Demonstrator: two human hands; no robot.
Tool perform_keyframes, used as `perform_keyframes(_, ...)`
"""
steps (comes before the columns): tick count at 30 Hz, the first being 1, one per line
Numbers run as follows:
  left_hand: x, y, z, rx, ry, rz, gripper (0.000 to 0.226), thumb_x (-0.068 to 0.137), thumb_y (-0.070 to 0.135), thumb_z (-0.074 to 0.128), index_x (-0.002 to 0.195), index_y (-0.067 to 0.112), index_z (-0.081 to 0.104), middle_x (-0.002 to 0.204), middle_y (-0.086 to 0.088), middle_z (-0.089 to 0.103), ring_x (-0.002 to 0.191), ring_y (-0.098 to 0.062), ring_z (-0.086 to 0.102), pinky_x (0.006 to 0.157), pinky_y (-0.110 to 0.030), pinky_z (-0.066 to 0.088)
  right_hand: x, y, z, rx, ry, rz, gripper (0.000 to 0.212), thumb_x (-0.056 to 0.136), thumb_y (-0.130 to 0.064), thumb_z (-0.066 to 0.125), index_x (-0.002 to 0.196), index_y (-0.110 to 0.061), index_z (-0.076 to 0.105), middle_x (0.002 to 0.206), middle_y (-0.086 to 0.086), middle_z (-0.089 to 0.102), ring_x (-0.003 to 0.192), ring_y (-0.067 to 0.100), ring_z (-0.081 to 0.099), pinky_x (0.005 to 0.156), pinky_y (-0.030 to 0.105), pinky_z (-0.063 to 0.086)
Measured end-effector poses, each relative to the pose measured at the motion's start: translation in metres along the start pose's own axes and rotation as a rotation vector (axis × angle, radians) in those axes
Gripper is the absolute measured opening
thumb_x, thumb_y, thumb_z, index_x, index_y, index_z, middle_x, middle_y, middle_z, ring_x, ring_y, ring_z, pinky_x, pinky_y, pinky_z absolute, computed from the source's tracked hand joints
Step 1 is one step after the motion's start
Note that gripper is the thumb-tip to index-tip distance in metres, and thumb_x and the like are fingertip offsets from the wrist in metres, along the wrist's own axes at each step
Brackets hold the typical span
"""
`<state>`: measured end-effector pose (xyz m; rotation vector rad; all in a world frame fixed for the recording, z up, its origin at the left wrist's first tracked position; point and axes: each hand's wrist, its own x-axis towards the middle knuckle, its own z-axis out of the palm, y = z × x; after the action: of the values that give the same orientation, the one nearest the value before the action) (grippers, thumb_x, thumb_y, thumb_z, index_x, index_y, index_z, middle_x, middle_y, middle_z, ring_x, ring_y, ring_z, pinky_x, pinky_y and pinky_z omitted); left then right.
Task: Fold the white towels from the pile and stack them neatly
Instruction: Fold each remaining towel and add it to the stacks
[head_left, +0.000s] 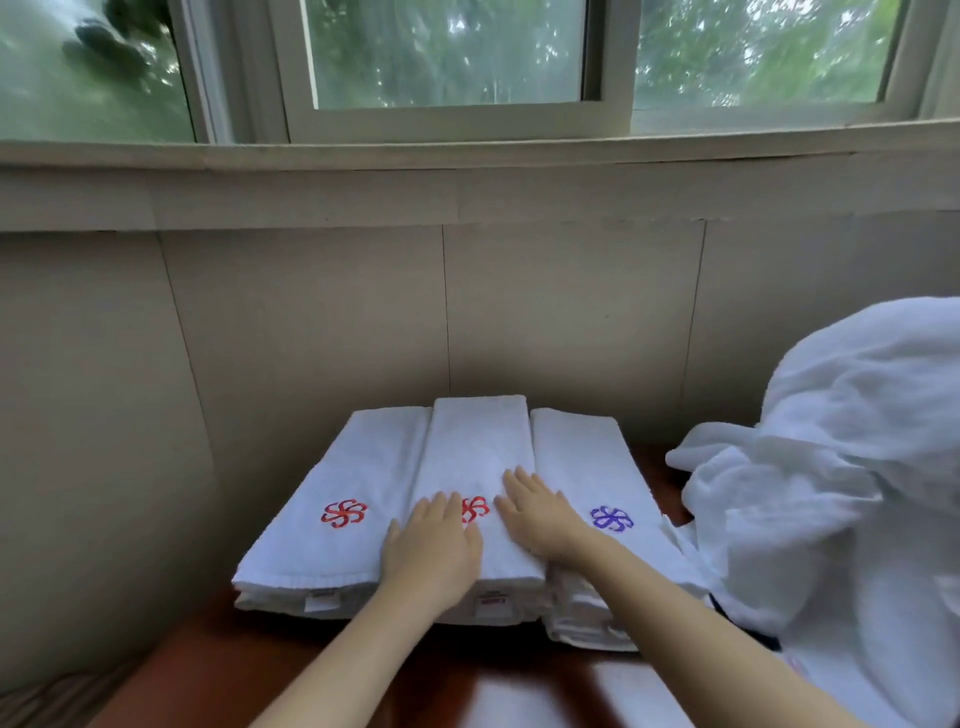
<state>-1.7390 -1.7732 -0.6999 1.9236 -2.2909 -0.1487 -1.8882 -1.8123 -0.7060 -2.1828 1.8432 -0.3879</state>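
Both hands, left (434, 545) and right (537, 512), lie flat and ungripping on the middle towel (475, 447) between two folded stacks; best smooth outward, squaring edges, before fetching from the pile (841, 467).

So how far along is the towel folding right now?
Done: three folded stacks on the table, left stack, middle stack and right stack. In hand: left hand and right hand press flat on the middle one. Left: the unfolded pile.
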Motion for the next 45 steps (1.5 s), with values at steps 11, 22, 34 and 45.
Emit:
perform_keyframes(11,-0.046,0.104,-0.029,0.012,0.125,0.127,0.04,0.101,0.036,0.029,0.128,0.018,0.052,0.132,-0.005,0.049,0.121,-0.026,0.045,0.095,-0.036,0.039,-0.181,0.116,-0.113,0.009,0.329,0.195,0.043,0.101,-0.029,0.039,0.14,-0.012,0.041,0.149,0.007,0.035,0.138,0.023,0.031,0.108,0.034,0.026)
perform_keyframes(22,-0.052,0.317,-0.046,-0.248,0.16,0.394,0.045,0.096,0.03,0.043,0.139,0.02,0.033,0.137,-0.004,0.037,0.112,-0.029,0.05,0.074,-0.035,0.044,-0.289,0.218,-0.224,-0.481,0.757,0.622,0.063,0.083,-0.013,0.052,0.143,-0.021,0.033,0.125,0.011,0.035,0.112,0.032,0.031,0.099,0.043,0.03)
perform_keyframes(34,-0.046,0.398,-0.064,-0.787,0.147,0.445,0.035,0.093,0.015,0.047,0.127,0.022,0.053,0.126,-0.015,0.046,0.092,-0.029,0.057,0.082,-0.032,0.049,-0.318,0.185,-0.277,0.013,1.09,0.134,0.014,0.081,0.003,0.053,0.085,-0.002,0.064,0.083,0.013,0.066,0.082,0.032,0.053,0.07,0.037,0.037)
perform_keyframes(45,-0.074,0.362,-0.119,-0.95,0.328,0.551,0.015,0.094,0.002,0.037,0.085,0.006,0.048,0.081,-0.009,0.054,0.074,-0.023,0.045,0.06,-0.031,0.032,-0.35,0.178,-0.279,-0.157,0.72,0.516,0.029,0.088,-0.006,0.047,0.116,-0.008,0.056,0.114,0.011,0.061,0.106,0.031,0.055,0.076,0.034,0.046)
